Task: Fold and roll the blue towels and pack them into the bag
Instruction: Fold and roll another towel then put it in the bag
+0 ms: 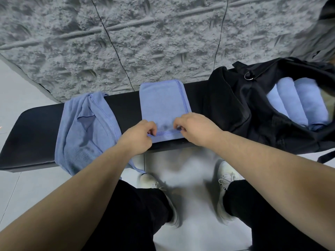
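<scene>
Both my hands pinch the near edge of the folded blue towel (164, 105) on the black counter (36, 134).

My left hand (138, 137) has its fingers curled onto the towel's near left corner, and my right hand (194, 128) pinches the near right corner along the stitched hem. The folded towel lies flat across the counter, its far end at the counter's back edge. Left of it, a crumpled blue towel (85, 131) drapes over the counter's front edge. Right of the folded towel sits the open black bag (253, 109), with rolled blue towels (297, 100) lying side by side inside it.
</scene>
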Demonstrator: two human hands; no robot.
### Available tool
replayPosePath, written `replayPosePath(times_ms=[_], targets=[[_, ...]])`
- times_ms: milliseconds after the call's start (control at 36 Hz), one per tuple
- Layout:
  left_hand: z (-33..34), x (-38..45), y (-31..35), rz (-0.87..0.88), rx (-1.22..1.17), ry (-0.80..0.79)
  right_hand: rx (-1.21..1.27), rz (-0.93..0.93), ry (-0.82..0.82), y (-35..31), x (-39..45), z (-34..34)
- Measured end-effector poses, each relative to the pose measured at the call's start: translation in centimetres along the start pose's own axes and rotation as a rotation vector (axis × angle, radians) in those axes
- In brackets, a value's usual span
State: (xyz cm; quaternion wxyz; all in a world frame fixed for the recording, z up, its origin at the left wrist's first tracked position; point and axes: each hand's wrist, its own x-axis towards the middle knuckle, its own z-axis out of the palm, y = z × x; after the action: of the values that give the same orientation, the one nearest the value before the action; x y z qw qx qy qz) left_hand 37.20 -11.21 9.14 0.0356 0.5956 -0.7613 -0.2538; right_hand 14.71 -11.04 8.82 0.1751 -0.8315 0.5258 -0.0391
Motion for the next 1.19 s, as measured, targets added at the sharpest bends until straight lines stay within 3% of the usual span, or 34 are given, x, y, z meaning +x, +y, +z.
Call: replayPosePath(times_ms=[222, 472, 667, 889, 1194], targets=[[0.3, 0.4, 0.3, -0.057, 0.108, 0.041, -0.079, 0.013, -0.023, -0.1, 0.1, 0.3], [1.2, 0.6, 1.3, 0.008, 0.481, 0.098, -0.179, -0.059, 0.049, -0.6, -1.4, 0.9], [1.4, -0.2, 1.8, 0.018, 0.439, 0.089, -0.157, -0.012, 0.056, -0.3, -1.0, 1.6], [1.0, -0.3, 2.3, -0.012, 0.545, 0.154, -0.174, 0.043, 0.027, -0.8, -0.8, 0.9], [0.9, -1.0, 2.8, -0.025, 0.436, 0.108, -0.104, 0.037, -0.044, -0.6, -2.2, 0.7]])
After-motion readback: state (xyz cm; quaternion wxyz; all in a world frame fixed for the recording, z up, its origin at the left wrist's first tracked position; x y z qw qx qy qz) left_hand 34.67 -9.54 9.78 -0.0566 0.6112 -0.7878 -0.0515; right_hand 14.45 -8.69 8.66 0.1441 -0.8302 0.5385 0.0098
